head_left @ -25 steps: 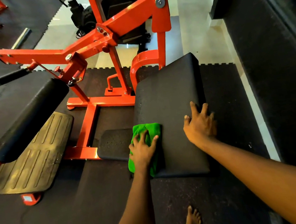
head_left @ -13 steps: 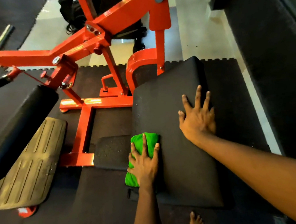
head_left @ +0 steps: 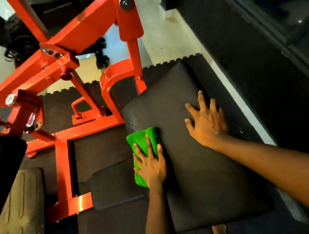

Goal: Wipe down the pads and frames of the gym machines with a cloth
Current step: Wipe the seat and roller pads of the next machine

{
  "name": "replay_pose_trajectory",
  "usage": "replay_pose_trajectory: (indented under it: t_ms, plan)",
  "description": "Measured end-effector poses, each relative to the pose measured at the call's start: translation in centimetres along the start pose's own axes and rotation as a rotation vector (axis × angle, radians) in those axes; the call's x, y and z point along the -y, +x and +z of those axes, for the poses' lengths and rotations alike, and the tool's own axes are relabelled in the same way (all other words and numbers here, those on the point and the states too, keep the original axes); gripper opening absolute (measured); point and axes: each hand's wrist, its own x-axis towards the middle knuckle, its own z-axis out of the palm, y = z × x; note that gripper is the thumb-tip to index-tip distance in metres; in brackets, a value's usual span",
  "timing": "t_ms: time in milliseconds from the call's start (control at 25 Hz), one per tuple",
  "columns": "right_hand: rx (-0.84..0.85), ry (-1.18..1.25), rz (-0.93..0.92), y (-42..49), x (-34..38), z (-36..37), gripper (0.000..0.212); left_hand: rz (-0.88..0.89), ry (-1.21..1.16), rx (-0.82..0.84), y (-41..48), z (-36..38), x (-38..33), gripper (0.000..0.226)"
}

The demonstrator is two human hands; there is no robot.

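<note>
Two hands: both on the seat pad (head_left: 191, 163), none free.
Left hand (head_left: 151, 166): flat, fingers spread, pressing the green cloth (head_left: 142, 138) onto the pad's left edge; a press, not a pinch.
Right hand (head_left: 207, 121): flat, fingers splayed, bare palm bracing on the pad's right half, holding nothing.
Cloth: folded, under my left palm, overhanging the pad's left edge, its front poking out past my fingertips.
Pad axis: long side runs away from me toward the red frame (head_left: 87, 33).
Key relation: unwiped pad lies ahead of the cloth and to its right, so I judge the stroke goes along the long axis.
Nearer hand: left, already on the cloth.
Frame: beyond the pad's far end and to its left, not yet touched.
Risk: cloth slipping off the left edge.
</note>
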Motion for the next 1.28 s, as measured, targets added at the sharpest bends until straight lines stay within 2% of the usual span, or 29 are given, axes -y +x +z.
replay_pose_trajectory:
  t_ms: [120, 240, 520, 720, 920, 1040, 1160, 1280]
  plan:
    - [0.001, 0.059, 0.093, 3.9, 2.2, -0.8, 0.059, 0.085, -0.016, 0.026, -2.3, 0.0, 2.6, 0.073]
    - [-0.021, -0.05, 0.072, 5.6, 3.3, 0.2, 0.063, 0.11, 0.02, 0.032, -0.2, -0.6, 2.9, 0.073]
    - [-0.043, -0.078, 0.107, 5.9, 3.7, 0.9, 0.064, 0.096, 0.004, -0.017, 14.0, -3.2, -2.5, 0.056]
    - [-0.05, -0.089, 0.104, 5.6, 3.6, 0.8, 0.064, 0.07, -0.013, 0.045, 22.2, -5.8, -6.7, 0.056]
    - [-0.044, -0.076, 0.116, 5.6, 3.8, 0.6, 0.064, 0.073, -0.068, -0.024, 18.7, -4.6, -4.6, 0.06]
    - [-0.035, -0.071, 0.118, 5.6, 3.8, 0.5, 0.064, 0.016, -0.133, -0.063, 14.6, -3.4, -1.9, 0.061]
    - [-0.029, -0.073, 0.119, 5.6, 3.9, 0.4, 0.065, -0.074, -0.245, -0.024, 11.5, -2.4, 1.3, 0.062]
    - [-0.031, -0.077, 0.113, 5.6, 3.8, 0.5, 0.065, -0.101, -0.302, -0.01, 12.0, -2.4, 2.2, 0.062]
